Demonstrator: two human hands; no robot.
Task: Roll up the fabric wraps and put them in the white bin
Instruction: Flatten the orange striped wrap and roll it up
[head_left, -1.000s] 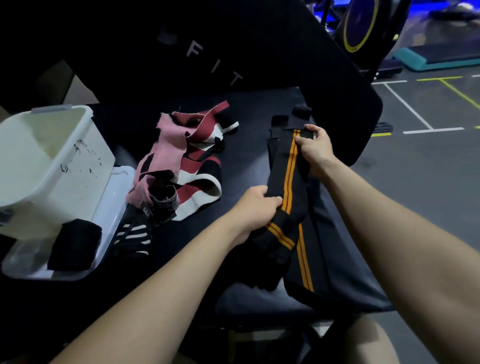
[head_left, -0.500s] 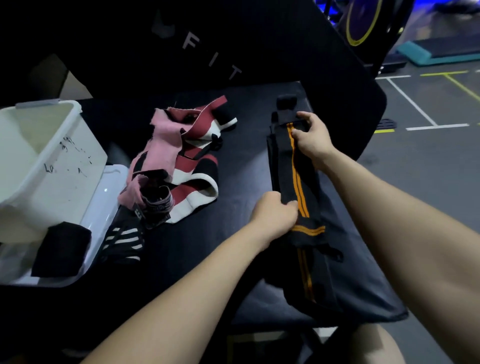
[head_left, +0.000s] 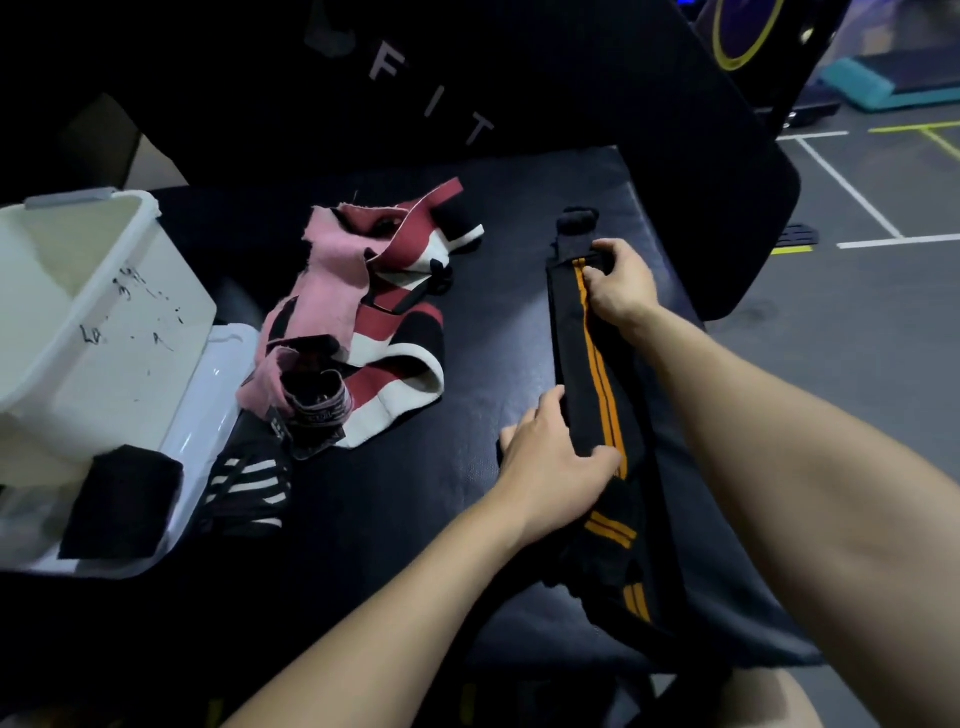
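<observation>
A long black wrap with two orange stripes (head_left: 597, 374) lies stretched lengthwise on the black padded bench (head_left: 493, 291). My right hand (head_left: 618, 291) pinches its far end. My left hand (head_left: 550, 457) grips the wrap lower down, thumb on one side and fingers over the stripes. The rest of the wrap hangs folded over the bench's near edge. A heap of pink, red, white and black wraps (head_left: 374, 312) lies in the middle. The white bin (head_left: 88, 312) stands at the left.
A clear lid (head_left: 208, 405) lies under the bin, with a black fabric piece (head_left: 119, 499) on it. A black wrap with white stripes (head_left: 249, 483) lies beside it. The upright black backrest (head_left: 441, 78) rises behind. Grey gym floor with painted lines is at the right.
Both hands have pulled the orange-striped wrap straighter along the bench. My left hand slid a little further along it and my right hand stayed at the far end.
</observation>
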